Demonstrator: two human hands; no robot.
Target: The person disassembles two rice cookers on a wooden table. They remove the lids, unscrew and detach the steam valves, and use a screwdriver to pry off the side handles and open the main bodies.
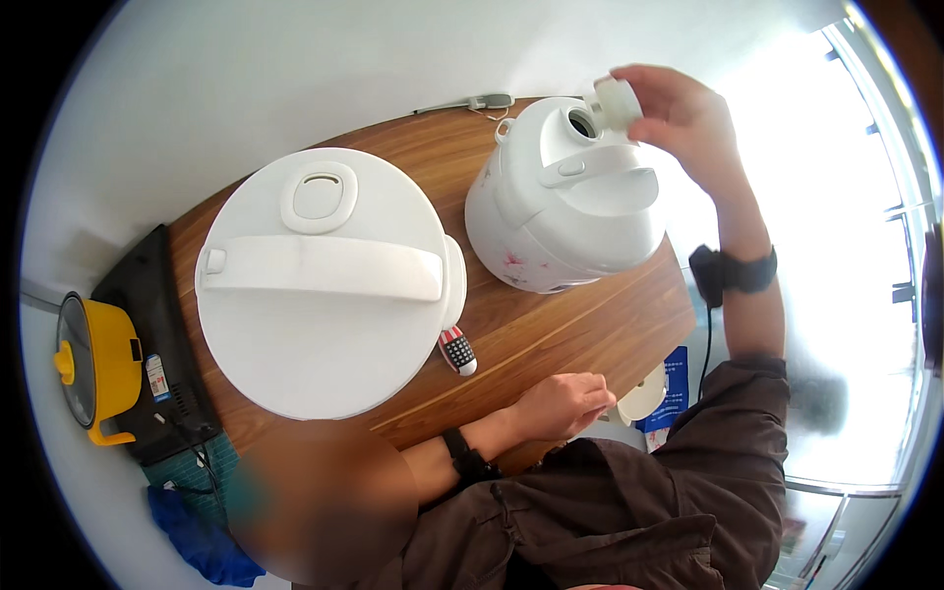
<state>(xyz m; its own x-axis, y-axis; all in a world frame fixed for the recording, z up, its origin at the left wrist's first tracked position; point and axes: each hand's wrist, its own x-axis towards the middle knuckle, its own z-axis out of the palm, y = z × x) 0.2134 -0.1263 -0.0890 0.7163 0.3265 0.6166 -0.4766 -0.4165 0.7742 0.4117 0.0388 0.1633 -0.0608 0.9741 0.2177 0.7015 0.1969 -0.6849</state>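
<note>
At the far right of the wooden table, my right hand [683, 118] pinches a white steam-vent cap [618, 103] between thumb and fingers. The cap is just above a round dark opening [582, 122] in the lid of a white rice cooker [551, 221] with pink flowers. My left hand [562, 405] is at the table's near edge, its fingers curled together; whatever they hold, if anything, is hidden. Left of the flowered cooker stands a larger white rice cooker [324, 334], its handle across the lid and its own vent cap [320, 197] in place.
A small remote control [457, 351] lies against the larger cooker. Farther left are a yellow pot [108, 359] with a glass lid, a black panel-like thing [162, 324] and blue cloth [192, 531]. A plug with a cord [489, 101] lies by the wall. Below the table's right edge is a blue package [674, 388].
</note>
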